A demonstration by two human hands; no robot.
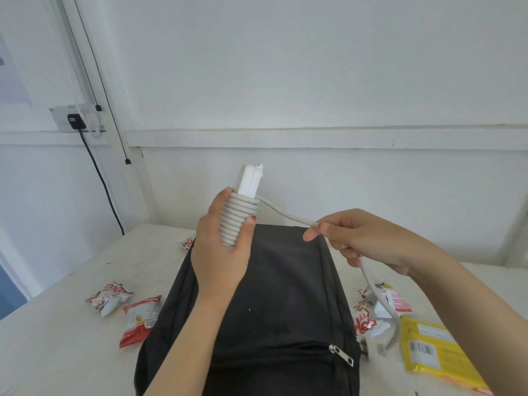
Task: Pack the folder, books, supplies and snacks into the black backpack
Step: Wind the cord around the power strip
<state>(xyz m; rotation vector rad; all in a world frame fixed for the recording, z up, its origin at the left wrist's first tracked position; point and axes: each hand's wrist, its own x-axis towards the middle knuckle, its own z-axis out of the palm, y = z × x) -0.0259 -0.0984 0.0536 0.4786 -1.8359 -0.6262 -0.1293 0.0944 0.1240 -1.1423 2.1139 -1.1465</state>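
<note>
The black backpack [274, 304] lies flat on the white table [57, 344], its front zipper [341, 355] near me. Above it my left hand [221, 252] grips a white charger block [251, 180] with several turns of grey cable [238, 218] wound around it. My right hand [363, 238] pinches the loose stretch of that cable [285, 214], which runs on down past my wrist to the table at the right. Red-and-white snack packets [110, 297] lie left of the backpack, more snack packets [368, 318] lie to its right.
A yellow packet [437, 352] with a barcode lies at the right front. Another small snack packet [187, 242] peeks out behind the backpack's far left corner. A wall socket with a black plug [75, 121] and a dark cord is on the wall at the left.
</note>
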